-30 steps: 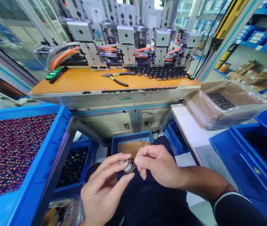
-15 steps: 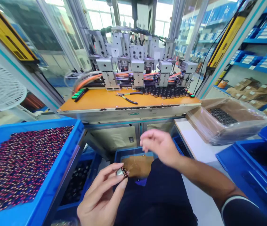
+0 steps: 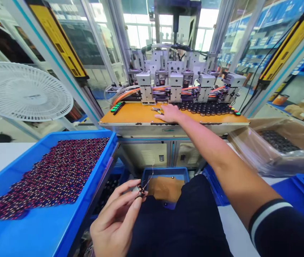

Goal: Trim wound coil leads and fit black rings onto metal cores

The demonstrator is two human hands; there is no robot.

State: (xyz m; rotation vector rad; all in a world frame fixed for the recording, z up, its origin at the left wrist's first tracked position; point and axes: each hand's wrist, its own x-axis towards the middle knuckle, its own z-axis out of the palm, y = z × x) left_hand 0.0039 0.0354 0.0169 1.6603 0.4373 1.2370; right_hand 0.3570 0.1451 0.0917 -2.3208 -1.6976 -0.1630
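Observation:
My left hand [image 3: 116, 217] is closed, pinching a small metal-bodied part with copper windings [image 3: 141, 191] between thumb and fingertips. A thin loose wire [image 3: 152, 175] sticks up from that part. My right hand [image 3: 171, 113] is stretched far forward over the orange bench top. Its thumb and fingers are spread on either side of the yellow-and-black pliers [image 3: 157, 109], which lie on the bench. The jaw end shows past the fingers, while the handles are mostly hidden under the hand.
Behind the bench top [image 3: 133, 116] stands a machine [image 3: 175, 85] with several metal heads. Black cylindrical parts [image 3: 202, 109] line its front. A blue tray [image 3: 111, 142] of wound parts is at left, near a white fan [image 3: 28, 92]. A plastic-lined carton [image 3: 244, 150] sits right; a blue bin [image 3: 186, 173] is below.
My right hand has gone from above my lap forward to the pliers on the bench. My left hand still holds the wound part. The view has swung left.

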